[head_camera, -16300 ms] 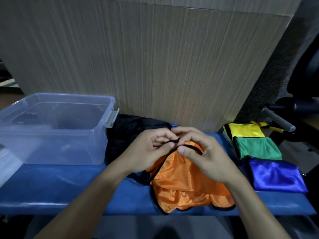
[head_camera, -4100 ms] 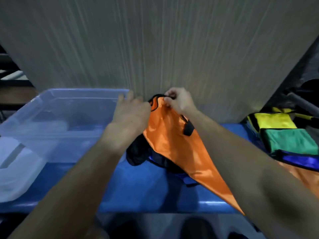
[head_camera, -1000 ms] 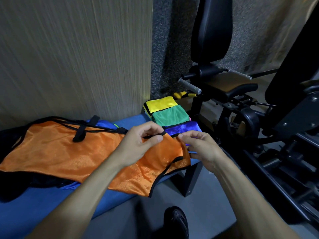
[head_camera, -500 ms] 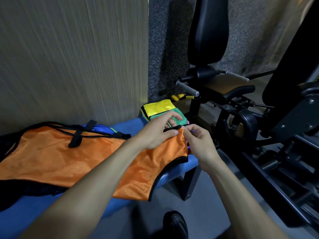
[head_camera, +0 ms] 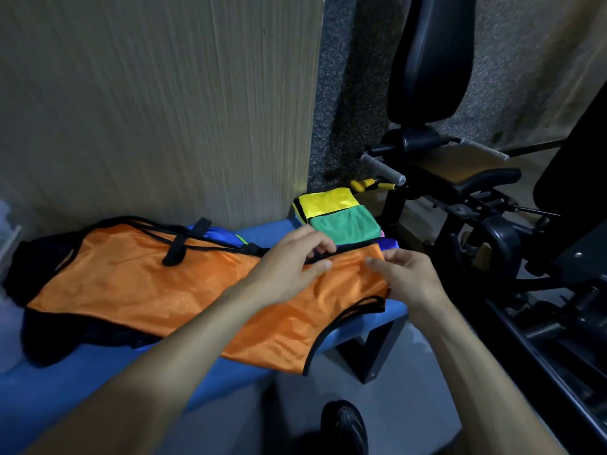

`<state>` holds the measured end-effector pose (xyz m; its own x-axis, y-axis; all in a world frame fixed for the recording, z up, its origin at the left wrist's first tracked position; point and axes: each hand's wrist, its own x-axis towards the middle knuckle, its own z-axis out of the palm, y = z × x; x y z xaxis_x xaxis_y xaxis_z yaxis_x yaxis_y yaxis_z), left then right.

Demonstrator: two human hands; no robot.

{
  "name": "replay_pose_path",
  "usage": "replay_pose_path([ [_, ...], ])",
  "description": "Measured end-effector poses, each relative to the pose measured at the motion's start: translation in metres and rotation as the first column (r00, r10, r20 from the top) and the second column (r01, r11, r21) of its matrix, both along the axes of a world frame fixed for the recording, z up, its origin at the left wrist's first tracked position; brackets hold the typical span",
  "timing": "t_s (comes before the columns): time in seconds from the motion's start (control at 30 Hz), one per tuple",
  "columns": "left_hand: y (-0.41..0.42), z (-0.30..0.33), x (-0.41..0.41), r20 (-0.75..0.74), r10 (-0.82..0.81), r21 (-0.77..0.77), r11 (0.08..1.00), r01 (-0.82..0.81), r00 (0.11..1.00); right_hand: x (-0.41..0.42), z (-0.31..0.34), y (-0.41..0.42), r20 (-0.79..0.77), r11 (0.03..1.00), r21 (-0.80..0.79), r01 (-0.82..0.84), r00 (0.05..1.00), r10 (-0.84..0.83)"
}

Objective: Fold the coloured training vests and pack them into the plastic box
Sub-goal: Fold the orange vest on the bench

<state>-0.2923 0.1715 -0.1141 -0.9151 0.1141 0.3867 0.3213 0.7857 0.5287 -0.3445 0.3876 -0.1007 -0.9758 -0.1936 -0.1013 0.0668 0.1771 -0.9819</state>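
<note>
Fingers of the left hand (head_camera: 292, 257) curl over the black-bound upper edge of an orange training vest (head_camera: 170, 290), thumb on top of the cloth, holding that edge at the shoulder end. The right hand (head_camera: 407, 277) lies just beside it with fingers loosely bent on the same corner; whether it pinches the fabric or only rests there cannot be told. The vest is spread flat along a blue padded worktop (head_camera: 98, 372), one armhole hanging off the front edge. Thin, glossy and limp, the fabric looks very light and likely to slide and spring out of a crease, so the stitched black binding at the shoulders and hem should give the firmest hold, with the fold pressed down flat afterwards. Beyond the hands, folded vests sit at the far end of the worktop: a yellow one (head_camera: 328, 201) and a green one (head_camera: 345, 224), touching. Dark and blue garments (head_camera: 42, 261) lie under the orange one. Gym equipment (head_camera: 427, 77) stands to the right, and a shoe (head_camera: 345, 428) shows below.
</note>
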Motion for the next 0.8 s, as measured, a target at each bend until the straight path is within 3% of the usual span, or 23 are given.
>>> replay_pose_path([
  [0.17,-0.062,-0.021,0.066,0.075,0.188,-0.330,0.931,-0.153,0.979,0.006,0.005,-0.006,0.081,0.987,-0.155,0.039,0.996,-0.027],
  [0.33,-0.102,-0.019,0.097,0.218,0.373,-0.363,0.889,-0.280,0.902,0.008,0.023,0.000,0.063,0.955,-0.262,0.139,0.990,-0.126],
  [0.5,-0.122,-0.012,0.114,0.242,0.620,-0.517,0.733,-0.442,0.746,0.020,0.026,-0.023,0.027,0.967,-0.239,0.091,0.996,-0.087],
  [0.7,-0.139,-0.013,0.110,0.221,0.641,-0.487,0.726,-0.486,0.735,0.036,0.028,-0.065,-0.055,0.973,-0.231,-0.004,0.998,-0.009],
  [0.8,-0.145,-0.024,0.093,0.166,0.609,-0.484,0.736,-0.474,0.776,0.041,0.032,-0.081,-0.057,0.965,-0.260,-0.028,0.998,0.014],
])
